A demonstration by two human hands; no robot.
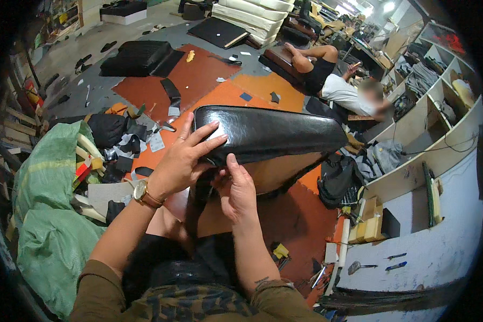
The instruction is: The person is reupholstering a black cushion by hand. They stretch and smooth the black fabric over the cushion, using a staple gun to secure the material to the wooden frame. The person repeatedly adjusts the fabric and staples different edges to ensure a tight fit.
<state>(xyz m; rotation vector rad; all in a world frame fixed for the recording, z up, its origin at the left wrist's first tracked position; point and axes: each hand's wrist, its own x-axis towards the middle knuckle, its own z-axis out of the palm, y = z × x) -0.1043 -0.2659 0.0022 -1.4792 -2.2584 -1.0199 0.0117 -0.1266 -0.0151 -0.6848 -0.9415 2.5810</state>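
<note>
A padded piece covered in glossy black leather-like material is in front of me, its narrow end to the right. Below the cover's lower edge, a bare brown side shows. My left hand, with a watch on the wrist, grips the piece's left end, fingers spread over the top and side. At the lower edge near that corner, my right hand is closed on the cover's edge, thumb up against it. Its other fingertips are hidden behind the edge.
A green sack of foam scraps stands at left, with offcuts beside it. Another person reclines at the far right. White shelving holds cloth along the right, and a black backpack lies near it. Tools lie at lower right.
</note>
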